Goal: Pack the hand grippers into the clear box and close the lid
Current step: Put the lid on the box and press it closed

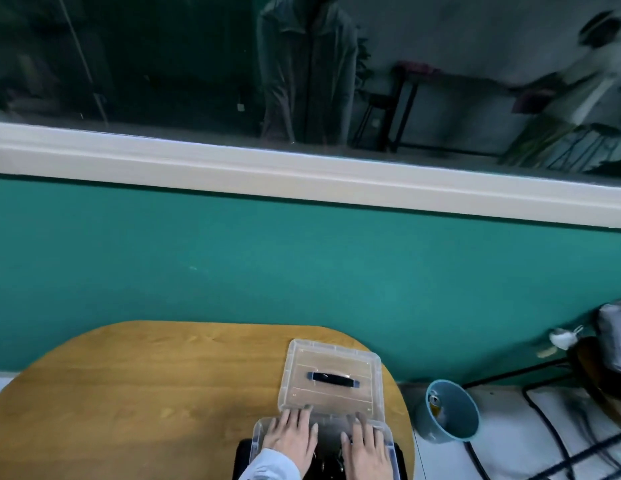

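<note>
clear box (259, 432) at near bench (129, 393) edge, dark hand grippers (331, 452) dimly visible inside. lid (331, 374) lies flat beyond box, handle up, not yet on. left hand (293, 441) and right hand (366, 445) flat on box, fingers spread, gripping nothing. risk: protruding gripper handle blocks lid seating; box near edge may slide off under push; bin (447, 410) below.

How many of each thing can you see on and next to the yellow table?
Clear box: 1
Clear lid with a dark handle: 1
Hands, left hand and right hand, resting on the box: 2
Blue bin on the floor: 1
Wooden table: 1
Total: 6
</note>
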The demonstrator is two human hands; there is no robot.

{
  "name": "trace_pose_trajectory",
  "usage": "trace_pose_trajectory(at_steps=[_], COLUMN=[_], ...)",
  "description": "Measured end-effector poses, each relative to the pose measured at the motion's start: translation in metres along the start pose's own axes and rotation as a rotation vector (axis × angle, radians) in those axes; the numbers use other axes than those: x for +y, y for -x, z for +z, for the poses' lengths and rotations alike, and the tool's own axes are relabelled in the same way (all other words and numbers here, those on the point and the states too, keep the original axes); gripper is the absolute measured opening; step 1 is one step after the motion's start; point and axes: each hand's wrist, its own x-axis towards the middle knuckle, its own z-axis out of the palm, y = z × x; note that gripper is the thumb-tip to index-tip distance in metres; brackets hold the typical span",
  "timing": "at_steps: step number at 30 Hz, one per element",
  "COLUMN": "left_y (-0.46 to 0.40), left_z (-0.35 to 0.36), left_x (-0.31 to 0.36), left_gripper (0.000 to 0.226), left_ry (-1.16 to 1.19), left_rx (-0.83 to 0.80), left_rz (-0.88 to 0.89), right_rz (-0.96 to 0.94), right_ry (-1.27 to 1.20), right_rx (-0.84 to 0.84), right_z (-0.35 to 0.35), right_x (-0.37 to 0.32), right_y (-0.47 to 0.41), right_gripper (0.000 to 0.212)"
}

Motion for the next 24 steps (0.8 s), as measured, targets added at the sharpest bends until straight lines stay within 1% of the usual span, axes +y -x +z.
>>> trace_pose_trajectory(at_steps=[4,7,9,10,12,13,15,16,18,19,20,21,22,24], left_y=[-0.009,-0.017,-0.026,-0.032,-0.037,-0.040,-0.047,-0.051,-0.060,-0.066,-0.074,-0.082,-0.092,-0.107], left_z=[-0.008,-0.013,-0.015,-0.014,-0.021,-0.023,-0.021,-0.023,-0.021,-0.019,-0.016,-0.012,-0.009,0.002], left_x=[-0.017,-0.031,-0.037,-0.041,-0.042,-0.043,-0.039,-0.034,-0.029,-0.026,-0.025,-0.024,-0.026,-0.033], left_gripper=[0.041,0.040,0.042,0.046,0.060,0.071,0.087,0.088,0.077,0.073,0.074,0.080,0.086,0.089], left_ry=[0.020,0.031,0.016,0.007,-0.031,-0.045,-0.070,-0.077,-0.120,-0.132,-0.135,-0.134,-0.122,-0.125], left_rx=[-0.026,-0.026,-0.081,-0.115,-0.214,-0.236,-0.146,-0.150,-0.132,-0.161,-0.160,-0.149,-0.174,-0.191], left_rz=[-0.001,0.045,0.045,0.026,0.000,-0.004,0.001,-0.002,0.021,0.014,0.003,-0.015,-0.035,-0.041], right_rz=[0.049,0.064,0.062,0.060,0.063,0.058,0.053,0.045,0.016,0.004,-0.009,-0.029,-0.041,-0.051], right_ry=[0.029,0.064,0.074,0.081,0.095,0.115,0.154,0.174,0.208,0.213,0.215,0.214,0.206,0.190], right_rx=[-0.039,-0.063,-0.091,-0.114,-0.186,-0.210,-0.249,-0.260,-0.251,-0.260,-0.263,-0.263,-0.271,-0.286], right_z=[-0.004,-0.009,-0.022,-0.027,-0.038,-0.040,-0.037,-0.035,-0.030,-0.031,-0.030,-0.028,-0.026,-0.019], right_x=[-0.004,-0.002,-0.002,-0.002,0.001,0.005,0.016,0.022,0.030,0.033,0.037,0.042,0.048,0.061], right_y=[0.000,-0.003,-0.006,-0.010,-0.017,-0.021,-0.032,-0.039,-0.050,-0.057,-0.065,-0.074,-0.084,-0.105], right_gripper=[0.071,0.054,0.041,0.040,0.044,0.047,0.051,0.053,0.056,0.057,0.058,0.059,0.059,0.060])
